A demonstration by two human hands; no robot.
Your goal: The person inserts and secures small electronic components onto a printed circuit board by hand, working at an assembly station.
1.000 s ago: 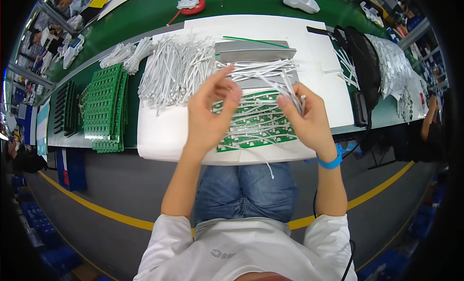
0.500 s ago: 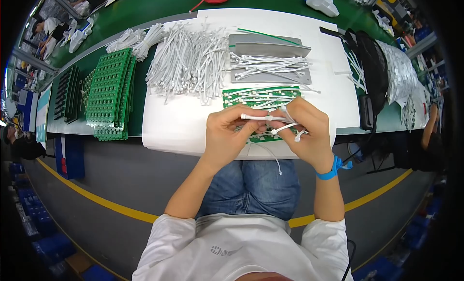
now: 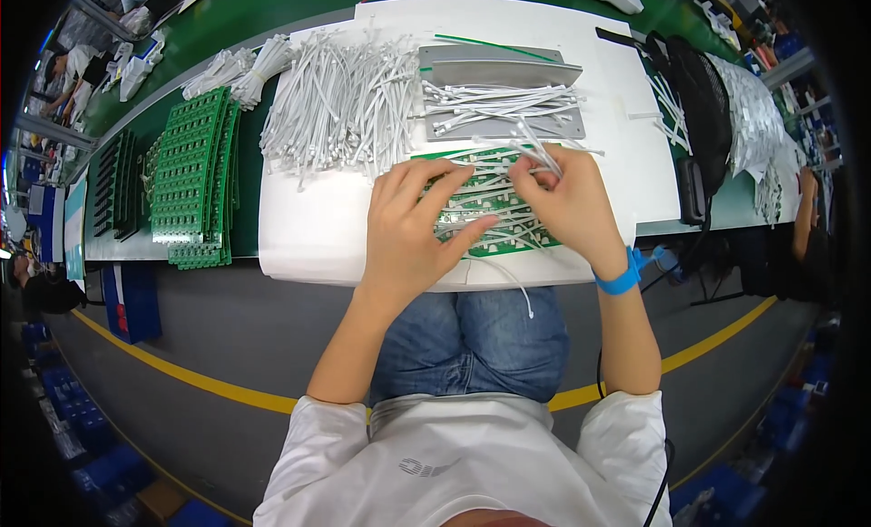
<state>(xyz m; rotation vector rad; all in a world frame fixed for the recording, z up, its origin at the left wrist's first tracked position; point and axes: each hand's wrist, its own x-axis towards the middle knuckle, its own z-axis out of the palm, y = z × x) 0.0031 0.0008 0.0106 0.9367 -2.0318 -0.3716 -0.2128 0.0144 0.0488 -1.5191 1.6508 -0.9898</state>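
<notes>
A green circuit board (image 3: 497, 248) lies in front of me, with several white connector cables across it. Over its left side my left hand (image 3: 399, 223) hovers, fingers apart and holding nothing. My right hand (image 3: 576, 196), with a blue wrist strap (image 3: 619, 278), pinches a few white connector cables (image 3: 542, 155) above the board's upper right part. Their loose ends point up and away. One more thin white cable (image 3: 513, 280) hangs over the near table edge. Behind the board, a grey metal bracket (image 3: 504, 72) has a row of white cables (image 3: 499, 99) laid on it.
A large heap of white cables (image 3: 340, 101) spreads at the back left on white sheeting (image 3: 318, 228). Further left stand stacked green circuit boards (image 3: 189, 169) and dark strips (image 3: 113, 187). On the right are a black bag (image 3: 694, 119) and silvery bags (image 3: 753, 119).
My left hand has let go of the cables and opened, moving slightly left. My right hand has moved up a little, keeping cables pinched. The view has shifted slightly.
</notes>
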